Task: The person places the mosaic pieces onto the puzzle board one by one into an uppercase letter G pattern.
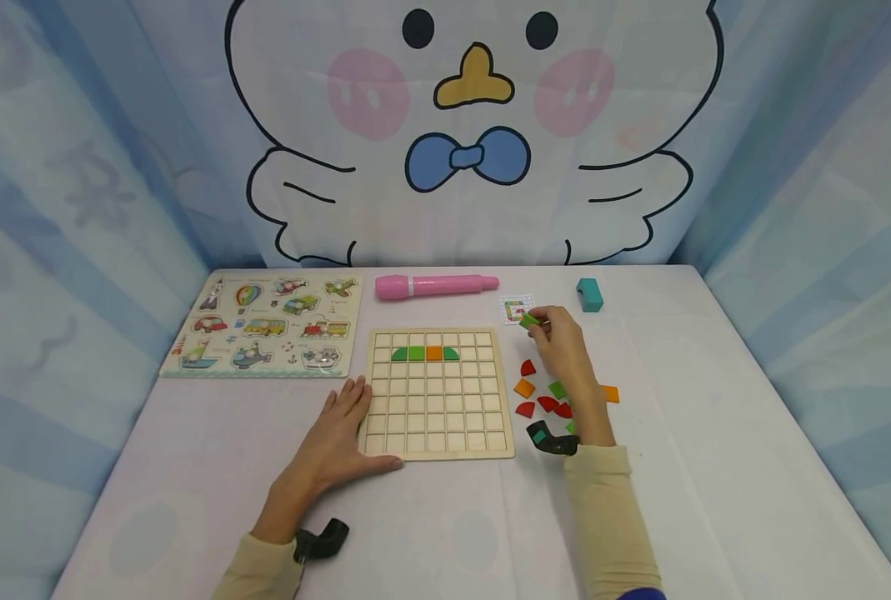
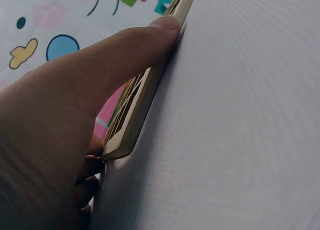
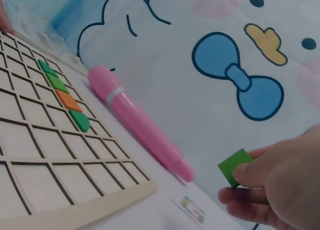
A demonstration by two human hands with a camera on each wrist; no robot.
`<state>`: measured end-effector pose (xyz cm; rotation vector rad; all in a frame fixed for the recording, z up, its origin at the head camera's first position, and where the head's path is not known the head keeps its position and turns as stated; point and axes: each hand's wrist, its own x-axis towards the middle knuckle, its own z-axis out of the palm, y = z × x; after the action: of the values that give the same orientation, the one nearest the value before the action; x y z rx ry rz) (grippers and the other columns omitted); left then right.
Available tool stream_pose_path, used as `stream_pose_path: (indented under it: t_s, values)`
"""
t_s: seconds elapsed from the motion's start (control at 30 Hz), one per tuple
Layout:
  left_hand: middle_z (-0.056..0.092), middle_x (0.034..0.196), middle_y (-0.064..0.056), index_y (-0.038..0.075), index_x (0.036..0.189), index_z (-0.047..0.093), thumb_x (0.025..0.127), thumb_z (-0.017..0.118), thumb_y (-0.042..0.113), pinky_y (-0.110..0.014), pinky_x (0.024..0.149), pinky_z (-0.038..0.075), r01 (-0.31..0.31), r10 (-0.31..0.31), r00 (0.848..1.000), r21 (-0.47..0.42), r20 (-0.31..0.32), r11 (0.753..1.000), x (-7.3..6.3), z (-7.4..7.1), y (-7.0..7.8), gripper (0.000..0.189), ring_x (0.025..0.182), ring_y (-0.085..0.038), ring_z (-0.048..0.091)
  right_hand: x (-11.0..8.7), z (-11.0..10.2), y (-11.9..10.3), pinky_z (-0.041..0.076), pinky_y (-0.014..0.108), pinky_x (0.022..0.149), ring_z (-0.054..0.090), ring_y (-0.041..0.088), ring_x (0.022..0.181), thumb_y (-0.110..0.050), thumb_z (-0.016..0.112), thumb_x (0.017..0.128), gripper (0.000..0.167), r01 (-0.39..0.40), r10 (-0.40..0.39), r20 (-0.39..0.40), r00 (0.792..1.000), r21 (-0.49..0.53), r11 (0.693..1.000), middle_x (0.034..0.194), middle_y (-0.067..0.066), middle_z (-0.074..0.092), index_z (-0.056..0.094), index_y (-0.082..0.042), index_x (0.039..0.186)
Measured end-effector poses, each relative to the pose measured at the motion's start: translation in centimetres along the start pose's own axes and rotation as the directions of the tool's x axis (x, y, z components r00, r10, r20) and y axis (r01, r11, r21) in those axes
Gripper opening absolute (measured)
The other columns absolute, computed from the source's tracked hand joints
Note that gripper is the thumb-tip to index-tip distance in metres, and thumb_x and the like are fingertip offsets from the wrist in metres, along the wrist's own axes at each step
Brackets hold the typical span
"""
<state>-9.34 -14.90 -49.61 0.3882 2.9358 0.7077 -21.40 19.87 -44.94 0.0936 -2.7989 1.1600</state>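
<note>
My right hand (image 1: 563, 343) pinches a green square tile (image 3: 235, 167) between thumb and fingers, raised near the small printed pattern card (image 1: 512, 309). Fairly straight fingers of my left hand (image 1: 340, 429) lie along the left side of the wooden grid board (image 1: 436, 456), while its thumb touches the front edge. In the board's second row from the back sit two dark green rounded pieces, with a light green square (image 1: 417, 353) and an orange square (image 1: 433, 353) between them. Right of the board lie loose red quarter-round pieces (image 1: 547, 403), orange squares (image 1: 523, 388) and green tiles (image 1: 558, 390), partly hidden by my right forearm.
A vehicle picture puzzle (image 1: 265, 325) lies at the back left. Behind the board is a pink pen-shaped stick (image 1: 437, 286), and a teal notched block (image 1: 589, 295) stands at the back right. Printed curtains surround the white table.
</note>
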Motion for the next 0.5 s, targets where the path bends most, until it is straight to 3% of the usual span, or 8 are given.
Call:
stream_pose_path:
  t_s: [0.5]
  values:
    - [0.022,0.167,-0.016,-0.001,0.156,0.028,0.069,0.076,0.072,-0.052,0.128,0.015,0.003,-0.003,1.0,-0.018,-0.019,1.0,-0.1,0.0,0.1,0.124,0.156,-0.034,0.016,-0.3,3.1,-3.1,0.06,0.039,0.087,0.066,0.025,0.097,-0.016,0.06,0.101,0.026,0.183,-0.184,0.048,0.982,0.032,0.983,0.109,0.015,0.065,0.062,0.001,0.122]
